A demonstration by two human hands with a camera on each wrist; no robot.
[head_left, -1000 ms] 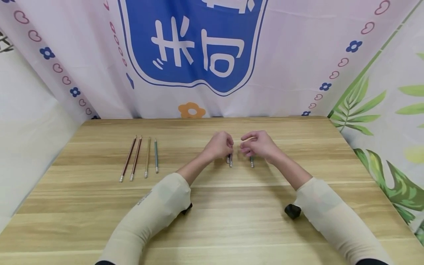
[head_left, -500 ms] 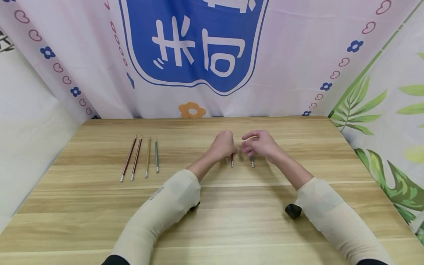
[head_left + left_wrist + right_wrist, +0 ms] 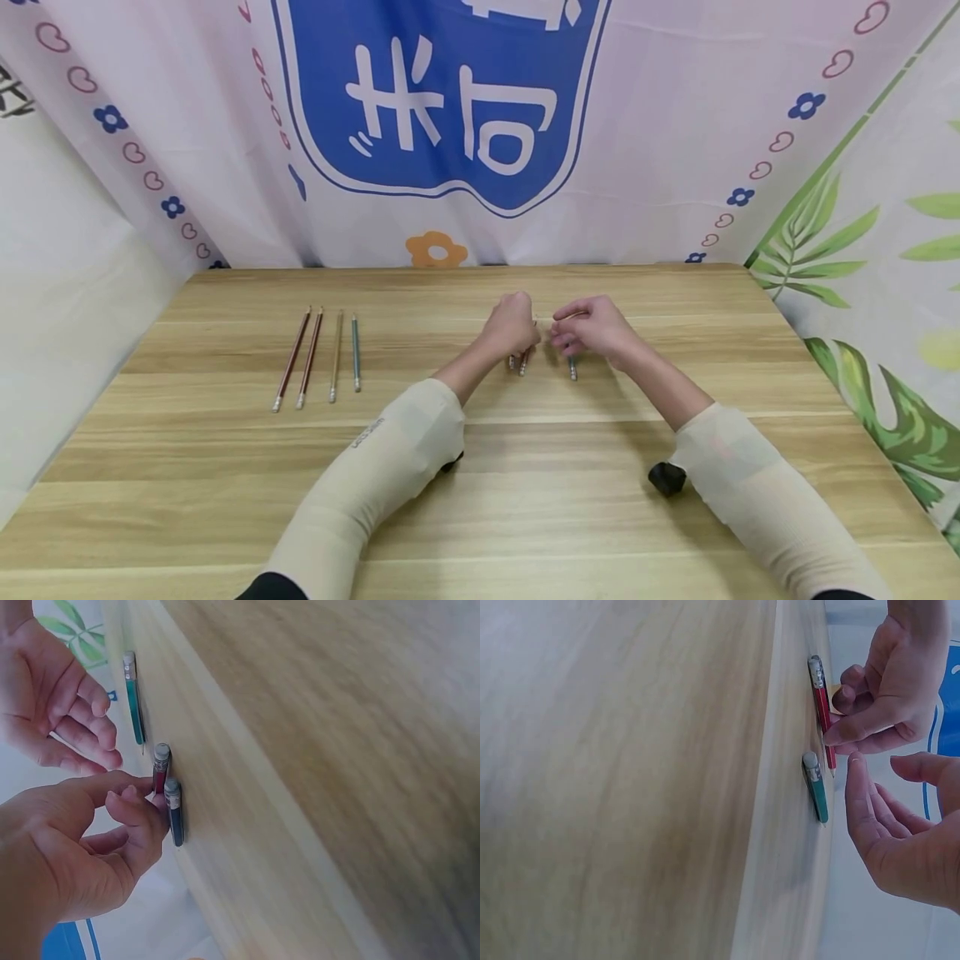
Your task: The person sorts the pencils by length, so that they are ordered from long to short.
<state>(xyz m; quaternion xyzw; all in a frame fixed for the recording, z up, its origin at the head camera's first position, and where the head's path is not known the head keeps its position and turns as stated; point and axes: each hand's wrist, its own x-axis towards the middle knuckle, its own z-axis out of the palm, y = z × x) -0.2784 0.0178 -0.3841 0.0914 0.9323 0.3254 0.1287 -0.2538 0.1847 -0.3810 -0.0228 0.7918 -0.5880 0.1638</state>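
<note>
My left hand (image 3: 512, 325) pinches a red pencil (image 3: 821, 701) between thumb and fingers near the table's middle. The pencil lies tilted, its eraser end toward me. Close beside it is a dark pencil (image 3: 175, 814), mostly covered by the left hand in the head view. To the right, a green pencil (image 3: 816, 787) lies on the table, its eraser end also toward me. Just beyond it hovers my right hand (image 3: 592, 325), fingers loosely bent and apart, holding nothing. A small gap separates the two hands.
On the left of the wooden table (image 3: 480, 517) lie two dark red pencils (image 3: 292, 358) (image 3: 310, 358), a tan pencil (image 3: 335, 358) and a teal pencil (image 3: 356, 354), roughly side by side. A printed curtain (image 3: 637, 167) hangs behind the far edge.
My left hand has moved a little to the right, and the red pencil now slants more. The right hand has barely moved. The pencils on the left stay put.
</note>
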